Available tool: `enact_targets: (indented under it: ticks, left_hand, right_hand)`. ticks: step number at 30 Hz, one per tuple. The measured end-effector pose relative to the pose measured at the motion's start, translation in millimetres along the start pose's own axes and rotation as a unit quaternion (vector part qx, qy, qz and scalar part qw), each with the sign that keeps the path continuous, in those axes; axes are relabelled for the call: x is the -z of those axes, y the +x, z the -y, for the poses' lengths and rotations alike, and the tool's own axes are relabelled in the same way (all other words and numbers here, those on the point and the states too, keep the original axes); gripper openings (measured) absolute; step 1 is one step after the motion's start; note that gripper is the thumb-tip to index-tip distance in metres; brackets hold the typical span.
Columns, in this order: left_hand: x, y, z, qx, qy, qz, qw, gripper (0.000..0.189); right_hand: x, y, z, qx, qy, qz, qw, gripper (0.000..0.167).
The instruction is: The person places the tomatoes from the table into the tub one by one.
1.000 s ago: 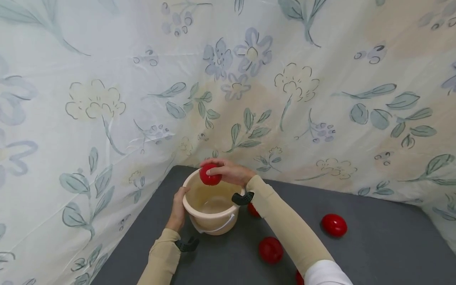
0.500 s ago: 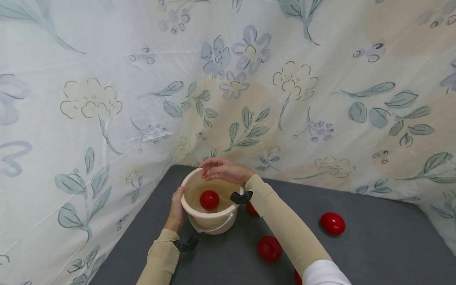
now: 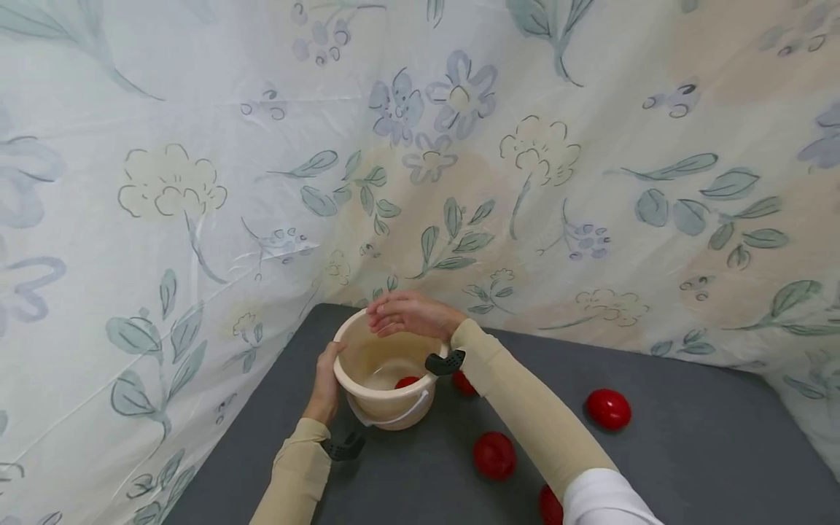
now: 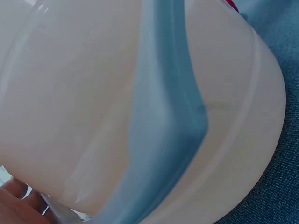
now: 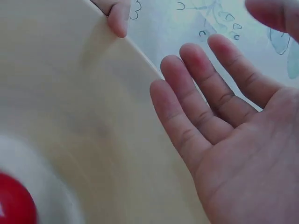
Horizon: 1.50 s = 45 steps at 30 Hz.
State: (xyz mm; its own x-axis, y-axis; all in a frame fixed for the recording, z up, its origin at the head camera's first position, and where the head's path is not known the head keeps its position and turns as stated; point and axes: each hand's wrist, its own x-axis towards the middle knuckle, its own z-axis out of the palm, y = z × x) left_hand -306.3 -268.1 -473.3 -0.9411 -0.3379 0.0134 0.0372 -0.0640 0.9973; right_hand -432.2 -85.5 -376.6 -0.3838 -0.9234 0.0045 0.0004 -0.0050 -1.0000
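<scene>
A cream bucket (image 3: 383, 394) stands upright on the dark table, its white handle (image 4: 163, 112) hanging down the near side. My left hand (image 3: 324, 383) grips the left of the rim, thumb over the edge; that thumb (image 5: 119, 18) also shows in the right wrist view. Over the far right of the bucket's mouth, my right hand (image 3: 416, 315) holds nothing, its fingers nearly straight and the palm visible in the right wrist view. One shiny red round object (image 3: 407, 382) lies on the bucket's floor, partly hidden by the near rim.
More red round objects lie on the dark table (image 3: 689, 467): one against the bucket's right side (image 3: 464, 383), one nearer (image 3: 495, 456), one farther right (image 3: 609, 409), and one half hidden by the right sleeve (image 3: 550, 507). A flowered cloth (image 3: 525, 277) hangs behind.
My right hand has let go of the red round object, which dropped into the bucket and rolled toward its near right side. The left hand has kept its hold on the rim.
</scene>
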Motion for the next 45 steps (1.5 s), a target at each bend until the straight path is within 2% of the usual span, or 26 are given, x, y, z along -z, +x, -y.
enact_targets:
  ticks: [4,7,13,19,22,26,33,38,42,45]
  left_hand:
    - [-1.9,-2.0,3.1,-0.002,0.000,0.000,1.0000,0.061]
    - [-1.7,-3.3,3.4,-0.006,0.007,0.006,0.9999,0.061]
    - [-1.6,-3.0,1.6,-0.004,0.020,0.016,0.9997,0.061]
    - [1.3,-4.3,-3.6,0.007,0.024,0.026,0.9993,0.062]
    - [4.7,-5.5,-7.8,0.004,0.022,0.023,0.9995,0.063]
    - [7.6,-5.9,-11.5,0.002,0.016,0.021,0.9996,0.065]
    - [-0.3,-8.9,-7.5,0.009,0.007,0.034,0.9994,0.066]
    - [0.0,-10.9,-6.4,0.000,-0.001,0.024,0.9997,0.067]
    - [-0.6,-12.2,-7.8,-0.001,0.002,0.031,0.9995,0.066]
    - [-2.0,-12.5,-9.4,0.006,0.003,0.033,0.9994,0.065]
  right_hand:
    - [1.4,-19.0,9.0,0.000,0.006,-0.025,0.9997,0.050]
    - [2.6,-39.7,18.2,0.012,-0.024,-0.080,0.9964,0.047]
    - [2.4,-94.9,29.5,0.036,-0.087,-0.214,0.9722,0.035]
    - [-3.9,-162.1,24.9,0.076,-0.073,-0.264,0.9587,0.026]
    - [-7.5,-190.1,15.2,0.088,-0.057,-0.268,0.9576,0.022]
    - [-12.5,-225.7,-6.2,0.102,-0.046,-0.279,0.9537,0.030]
    - [-32.0,-299.0,-52.3,0.124,-0.051,-0.301,0.9440,0.033]
    - [-40.5,-322.4,-82.0,0.122,-0.017,-0.308,0.9433,0.036]
    - [-46.5,-332.1,-106.0,0.120,0.007,-0.307,0.9440,0.035]
    - [-51.3,-336.5,-120.6,0.098,0.013,-0.327,0.9399,0.036]
